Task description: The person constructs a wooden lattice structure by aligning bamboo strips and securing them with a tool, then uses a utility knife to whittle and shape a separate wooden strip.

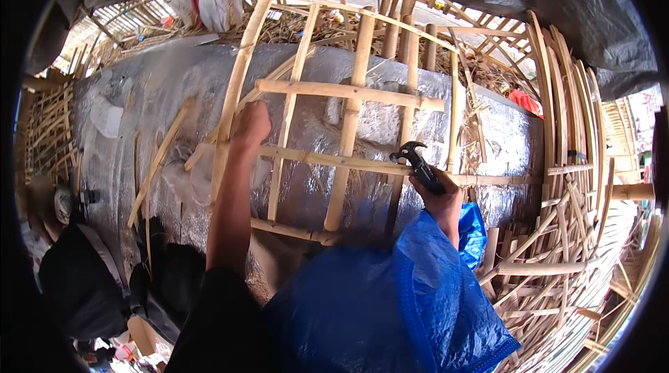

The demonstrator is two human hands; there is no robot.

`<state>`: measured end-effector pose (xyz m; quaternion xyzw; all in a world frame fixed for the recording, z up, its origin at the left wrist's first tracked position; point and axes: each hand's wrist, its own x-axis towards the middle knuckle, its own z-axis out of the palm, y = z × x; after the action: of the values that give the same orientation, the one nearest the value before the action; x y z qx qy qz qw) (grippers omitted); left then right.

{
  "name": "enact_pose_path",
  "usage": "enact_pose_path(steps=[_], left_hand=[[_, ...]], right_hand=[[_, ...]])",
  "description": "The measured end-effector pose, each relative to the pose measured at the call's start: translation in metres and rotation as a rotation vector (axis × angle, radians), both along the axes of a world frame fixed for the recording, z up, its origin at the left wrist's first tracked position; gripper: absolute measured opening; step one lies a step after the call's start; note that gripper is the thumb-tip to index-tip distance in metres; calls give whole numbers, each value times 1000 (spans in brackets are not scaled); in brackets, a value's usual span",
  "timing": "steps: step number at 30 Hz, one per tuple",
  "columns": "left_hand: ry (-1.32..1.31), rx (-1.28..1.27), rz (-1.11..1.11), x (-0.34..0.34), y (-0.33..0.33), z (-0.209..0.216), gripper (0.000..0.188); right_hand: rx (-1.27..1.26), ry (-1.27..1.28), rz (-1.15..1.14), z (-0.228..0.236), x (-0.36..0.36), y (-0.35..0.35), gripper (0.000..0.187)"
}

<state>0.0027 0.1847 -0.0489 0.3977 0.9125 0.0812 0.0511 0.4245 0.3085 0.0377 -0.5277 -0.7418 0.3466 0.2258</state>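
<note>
A pale bamboo lattice [350,122] is seen spread in front of the person, above silver sheeting [505,137], with uprights already crossed by several horizontal pieces. A hammer [422,166] is clasped by its dark handle in the right hand [444,202], its head just beside the lower crosspiece [313,157]. The left hand [252,123] is curled closed near a diagonal strip [277,73]; whether that strip is gripped cannot be told. The lattice is judged largely laid out, though the upper crosspiece [313,88] appears to stop short of both outer uprights; which joints are fastened, and which remain, is not shown.
</note>
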Motion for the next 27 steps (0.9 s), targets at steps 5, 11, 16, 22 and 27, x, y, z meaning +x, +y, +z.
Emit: enact_pose_path(steps=[5, 11, 16, 22, 27], left_hand=[[-112, 157, -188, 44, -10, 107, 16], [-418, 259, -292, 103, 48, 169, 13], [-802, 652, -693, 139, 164, 130, 12], [-619, 732, -521, 172, 200, 68, 12], [-686, 694, -565, 164, 187, 71, 14]], right_hand=[[-113, -37, -37, 8, -5, -3, 44], [-82, 1, 18, -1, -8, -5, 43], [-25, -38, -1, 14, 3, -5, 41], [-53, 100, -49, 6, 9, -1, 33], [-114, 255, -187, 45, -15, 43, 33]])
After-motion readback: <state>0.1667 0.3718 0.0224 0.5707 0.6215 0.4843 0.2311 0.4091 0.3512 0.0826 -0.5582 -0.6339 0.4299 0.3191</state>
